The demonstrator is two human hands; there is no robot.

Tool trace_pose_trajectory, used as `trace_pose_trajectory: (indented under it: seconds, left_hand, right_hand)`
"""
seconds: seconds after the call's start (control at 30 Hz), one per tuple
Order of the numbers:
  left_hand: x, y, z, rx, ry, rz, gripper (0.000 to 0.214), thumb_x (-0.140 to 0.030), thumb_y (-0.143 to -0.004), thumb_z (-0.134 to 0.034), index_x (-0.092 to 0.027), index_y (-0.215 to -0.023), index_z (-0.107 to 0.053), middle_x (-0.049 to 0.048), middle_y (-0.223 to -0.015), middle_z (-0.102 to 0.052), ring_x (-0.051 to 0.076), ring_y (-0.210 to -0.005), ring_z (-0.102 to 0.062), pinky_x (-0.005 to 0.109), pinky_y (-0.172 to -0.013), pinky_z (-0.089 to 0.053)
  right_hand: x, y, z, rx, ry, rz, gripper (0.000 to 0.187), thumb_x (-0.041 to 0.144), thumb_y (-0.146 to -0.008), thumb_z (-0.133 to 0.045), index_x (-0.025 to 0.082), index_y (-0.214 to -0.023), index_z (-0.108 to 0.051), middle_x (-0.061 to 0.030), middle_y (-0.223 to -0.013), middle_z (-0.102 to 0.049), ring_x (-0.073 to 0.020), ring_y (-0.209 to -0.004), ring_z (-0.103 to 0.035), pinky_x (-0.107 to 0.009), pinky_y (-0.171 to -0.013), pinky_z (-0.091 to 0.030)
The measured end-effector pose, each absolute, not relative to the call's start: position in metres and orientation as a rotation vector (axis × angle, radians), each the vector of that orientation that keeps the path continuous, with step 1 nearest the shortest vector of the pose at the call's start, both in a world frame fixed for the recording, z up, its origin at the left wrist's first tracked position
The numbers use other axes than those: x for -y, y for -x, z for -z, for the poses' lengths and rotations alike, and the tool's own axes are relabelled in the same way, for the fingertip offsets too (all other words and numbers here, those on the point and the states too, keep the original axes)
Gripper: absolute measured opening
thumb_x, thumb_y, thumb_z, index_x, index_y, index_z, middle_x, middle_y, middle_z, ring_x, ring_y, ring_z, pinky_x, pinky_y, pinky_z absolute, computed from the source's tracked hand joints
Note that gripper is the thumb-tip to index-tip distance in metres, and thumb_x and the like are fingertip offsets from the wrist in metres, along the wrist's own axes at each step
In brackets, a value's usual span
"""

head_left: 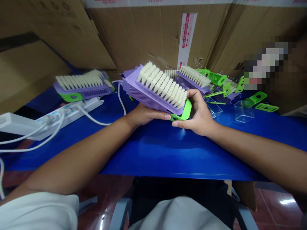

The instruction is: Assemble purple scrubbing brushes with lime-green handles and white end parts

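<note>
As both hands close around it, the purple scrubbing brush [153, 95] sits bristles up between them, the left hand [145, 115] grasping its long edge, the right hand [198, 113] gripping the green end clip [185, 110], clear plastic covers [214, 108] just beyond that hand

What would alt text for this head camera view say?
A person's left hand and right hand hold a purple brush with cream bristles over a blue table. Another brush, green plastic parts, clear plastic pieces and a white power strip lie nearby.
</note>
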State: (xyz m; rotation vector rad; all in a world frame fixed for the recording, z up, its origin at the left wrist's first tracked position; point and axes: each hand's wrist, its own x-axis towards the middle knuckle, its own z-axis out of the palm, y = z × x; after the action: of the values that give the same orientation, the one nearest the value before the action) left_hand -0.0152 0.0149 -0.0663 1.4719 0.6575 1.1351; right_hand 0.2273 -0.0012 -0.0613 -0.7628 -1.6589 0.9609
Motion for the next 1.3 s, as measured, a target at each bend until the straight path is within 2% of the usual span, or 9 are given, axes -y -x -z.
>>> trace_pose_trajectory:
  seconds: [0.17,0.4,0.53,0.67,0.97,1.13,1.3]
  left_hand:
    - [-0.0144,0.0154,0.0668,-0.649,-1.461,-1.124,0.077,-0.047,-0.053,-0.122,-0.028,-0.122,-0.096,0.0095,-0.142,-0.091,0.044,-0.149,-0.079,0.063,-0.143,-0.052]
    - [-0.0175,0.0172,0.0698,-0.654,-1.494,-1.125,0.079,-0.052,-0.054,-0.121,-0.029,-0.125,-0.095,0.0080,-0.148,-0.089,0.043,-0.153,-0.076,0.062,-0.145,-0.048]
    - [-0.0156,0.0156,0.0671,-0.652,-1.482,-1.125,0.076,-0.051,-0.054,-0.121,-0.028,-0.122,-0.095,0.0086,-0.144,-0.090,0.043,-0.151,-0.078,0.062,-0.144,-0.050]
    - [-0.0143,0.0145,0.0655,-0.636,-1.480,-1.115,0.072,-0.051,-0.057,-0.120,-0.028,-0.121,-0.096,0.0086,-0.141,-0.091,0.043,-0.148,-0.080,0.063,-0.141,-0.053]
    - [-0.0170,0.0155,0.0703,-0.635,-1.478,-1.136,0.078,-0.052,-0.055,-0.121,-0.029,-0.125,-0.095,0.0093,-0.143,-0.090,0.044,-0.149,-0.079,0.063,-0.142,-0.052]
    - [-0.0149,0.0152,0.0695,-0.648,-1.501,-1.128,0.075,-0.055,-0.058,-0.120,-0.031,-0.125,-0.095,0.0063,-0.145,-0.090,0.043,-0.151,-0.078,0.064,-0.144,-0.049]
    - [-0.0162,0.0178,0.0722,-0.658,-1.502,-1.115,0.074,-0.055,-0.057,-0.120,-0.030,-0.122,-0.095,0.0088,-0.136,-0.092,0.044,-0.147,-0.080,0.064,-0.142,-0.051]
  right_hand:
    - [0.0009,-0.2281,0.0616,1.666,0.753,-0.964,0.111,0.079,-0.043,-0.117,0.035,-0.120,-0.051,-0.0016,-0.125,-0.060,-0.0296,-0.121,-0.064,-0.049,-0.108,-0.062]
    - [-0.0006,-0.2287,0.0629,1.677,0.732,-0.950,0.110,0.079,-0.044,-0.117,0.034,-0.122,-0.053,-0.0012,-0.125,-0.060,-0.0290,-0.120,-0.064,-0.049,-0.109,-0.063]
    - [-0.0009,-0.2287,0.0629,1.664,0.748,-0.957,0.111,0.078,-0.042,-0.118,0.035,-0.121,-0.053,-0.0011,-0.125,-0.061,-0.0299,-0.122,-0.065,-0.050,-0.111,-0.063]
    - [-0.0019,-0.2292,0.0638,1.673,0.722,-0.948,0.109,0.078,-0.045,-0.117,0.035,-0.122,-0.053,-0.0011,-0.125,-0.060,-0.0298,-0.122,-0.064,-0.051,-0.112,-0.061]
    - [-0.0019,-0.2292,0.0644,1.680,0.740,-0.945,0.109,0.079,-0.044,-0.117,0.035,-0.123,-0.054,-0.0014,-0.125,-0.061,-0.0306,-0.122,-0.064,-0.053,-0.114,-0.061]
    - [-0.0017,-0.2290,0.0654,1.681,0.737,-0.942,0.110,0.079,-0.044,-0.117,0.035,-0.123,-0.055,-0.0017,-0.126,-0.062,-0.0311,-0.123,-0.065,-0.053,-0.116,-0.061]
    - [-0.0021,-0.2297,0.0665,1.691,0.749,-0.947,0.112,0.078,-0.043,-0.118,0.035,-0.125,-0.055,-0.0018,-0.127,-0.063,-0.0318,-0.124,-0.066,-0.054,-0.118,-0.061]
